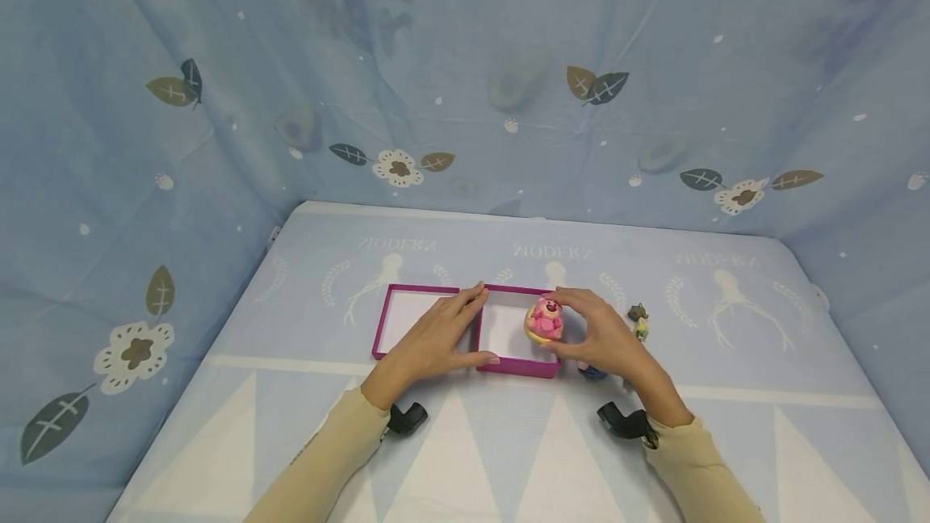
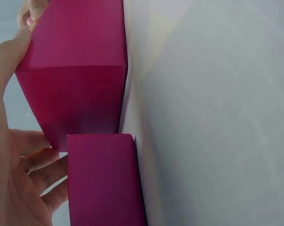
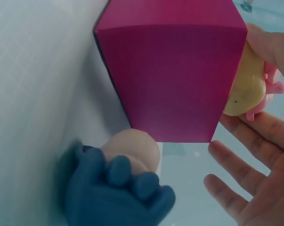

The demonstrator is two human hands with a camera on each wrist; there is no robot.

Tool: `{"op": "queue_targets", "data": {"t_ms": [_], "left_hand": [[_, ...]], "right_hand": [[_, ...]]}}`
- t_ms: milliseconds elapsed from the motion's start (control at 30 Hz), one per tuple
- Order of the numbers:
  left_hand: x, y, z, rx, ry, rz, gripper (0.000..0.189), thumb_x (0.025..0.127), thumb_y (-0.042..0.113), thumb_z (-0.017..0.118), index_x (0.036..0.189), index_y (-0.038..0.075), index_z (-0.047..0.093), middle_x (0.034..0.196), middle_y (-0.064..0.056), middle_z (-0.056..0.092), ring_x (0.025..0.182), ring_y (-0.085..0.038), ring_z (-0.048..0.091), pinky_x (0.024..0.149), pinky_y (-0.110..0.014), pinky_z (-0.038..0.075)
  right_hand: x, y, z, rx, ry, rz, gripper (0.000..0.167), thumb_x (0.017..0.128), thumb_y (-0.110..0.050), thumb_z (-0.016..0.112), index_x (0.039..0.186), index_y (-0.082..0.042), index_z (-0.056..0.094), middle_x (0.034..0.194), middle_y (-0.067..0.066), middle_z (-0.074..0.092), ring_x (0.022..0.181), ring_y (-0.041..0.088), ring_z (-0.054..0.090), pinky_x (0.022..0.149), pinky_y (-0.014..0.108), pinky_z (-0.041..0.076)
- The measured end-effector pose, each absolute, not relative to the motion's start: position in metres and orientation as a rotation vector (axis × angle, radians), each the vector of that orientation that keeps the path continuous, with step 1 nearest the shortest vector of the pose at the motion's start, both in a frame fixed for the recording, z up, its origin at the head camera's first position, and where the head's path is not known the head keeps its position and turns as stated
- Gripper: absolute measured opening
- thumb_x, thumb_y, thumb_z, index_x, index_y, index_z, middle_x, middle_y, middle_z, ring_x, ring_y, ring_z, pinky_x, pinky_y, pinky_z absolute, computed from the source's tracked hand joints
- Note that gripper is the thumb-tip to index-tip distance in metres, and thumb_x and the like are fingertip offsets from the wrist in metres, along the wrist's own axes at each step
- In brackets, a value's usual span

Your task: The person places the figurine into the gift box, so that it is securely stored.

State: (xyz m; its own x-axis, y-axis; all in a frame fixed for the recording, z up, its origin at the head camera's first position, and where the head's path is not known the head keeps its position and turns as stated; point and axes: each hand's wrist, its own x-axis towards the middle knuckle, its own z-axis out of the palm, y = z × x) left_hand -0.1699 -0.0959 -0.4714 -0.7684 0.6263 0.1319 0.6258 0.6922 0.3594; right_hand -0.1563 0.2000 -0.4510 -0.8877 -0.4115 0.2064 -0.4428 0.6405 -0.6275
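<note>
Pink bear toy point(image 1: 546, 320), and the right hand point(image 1: 609, 337) has it pinched, left hand point(image 1: 433, 335) apart, clamped across the magenta box point(image 1: 517, 367), toy between the hands.

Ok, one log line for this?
right hand: holds pink bear toy at magenta box, right end; left hand: holds box, left end; shallow tray: left of box

Pink bear point(image 1: 546, 321) above magenta box point(image 1: 517, 367)

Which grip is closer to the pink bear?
Right. The right grip is holding the pink bear. The left grip is at the left side of the box, apart from the bear.
</note>
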Motion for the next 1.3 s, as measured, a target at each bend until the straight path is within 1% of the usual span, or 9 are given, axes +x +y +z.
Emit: {"op": "queue_targets", "data": {"t_ms": [200,500,700,800,1033,1300], "left_hand": [[-0.170,-0.096,-0.470,1.086,2.889,0.604,0.101,0.084,0.067,0.062,0.156,0.009,0.023,0.163,-0.006,0.024,0.140,-0.027,0.039,0.116,-0.043,0.033],[-0.173,-0.093,-0.470,1.074,2.883,0.588,0.101,0.084,0.069,0.059,0.157,0.012,0.020,0.164,-0.003,0.020,0.142,-0.026,0.037,0.116,-0.042,0.032],[-0.174,-0.092,-0.470,1.082,2.883,0.590,0.101,0.084,0.068,0.060,0.157,0.010,0.021,0.164,-0.005,0.021,0.142,-0.027,0.037,0.116,-0.044,0.033],[-0.174,-0.093,-0.470,1.089,2.885,0.593,0.101,0.084,0.067,0.061,0.157,0.010,0.021,0.163,-0.006,0.022,0.141,-0.027,0.038,0.116,-0.043,0.033],[-0.174,-0.095,-0.471,1.097,2.896,0.609,0.100,0.084,0.066,0.062,0.156,0.009,0.023,0.163,-0.008,0.024,0.140,-0.028,0.039,0.116,-0.044,0.033],[-0.172,-0.096,-0.472,1.098,2.885,0.623,0.099,0.085,0.066,0.062,0.156,0.009,0.023,0.163,-0.007,0.023,0.140,-0.028,0.038,0.115,-0.045,0.033]], "right_hand": [[-0.156,0.197,-0.453,0.702,-2.818,1.076,0.070,0.070,-0.029,0.089,0.131,-0.012,0.060,0.139,0.015,0.056,0.131,0.037,0.048,0.101,0.063,0.042],[-0.158,0.197,-0.455,0.717,-2.771,1.039,0.072,0.069,-0.029,0.090,0.131,-0.010,0.060,0.139,0.017,0.055,0.131,0.037,0.048,0.102,0.064,0.040],[-0.163,0.195,-0.460,0.760,-2.725,1.096,0.070,0.069,-0.028,0.090,0.130,-0.009,0.061,0.142,0.009,0.052,0.133,0.035,0.045,0.104,0.064,0.038],[-0.167,0.192,-0.463,0.780,-2.716,1.079,0.071,0.070,-0.031,0.089,0.131,-0.008,0.061,0.144,0.007,0.049,0.133,0.034,0.045,0.104,0.064,0.038],[-0.173,0.182,-0.465,0.819,-2.714,1.063,0.071,0.068,-0.032,0.090,0.130,-0.009,0.062,0.145,0.010,0.047,0.133,0.034,0.044,0.106,0.062,0.037],[-0.175,0.171,-0.470,0.792,-2.782,1.075,0.069,0.069,-0.035,0.089,0.129,-0.015,0.063,0.147,0.006,0.044,0.135,0.033,0.042,0.106,0.063,0.036]]}}
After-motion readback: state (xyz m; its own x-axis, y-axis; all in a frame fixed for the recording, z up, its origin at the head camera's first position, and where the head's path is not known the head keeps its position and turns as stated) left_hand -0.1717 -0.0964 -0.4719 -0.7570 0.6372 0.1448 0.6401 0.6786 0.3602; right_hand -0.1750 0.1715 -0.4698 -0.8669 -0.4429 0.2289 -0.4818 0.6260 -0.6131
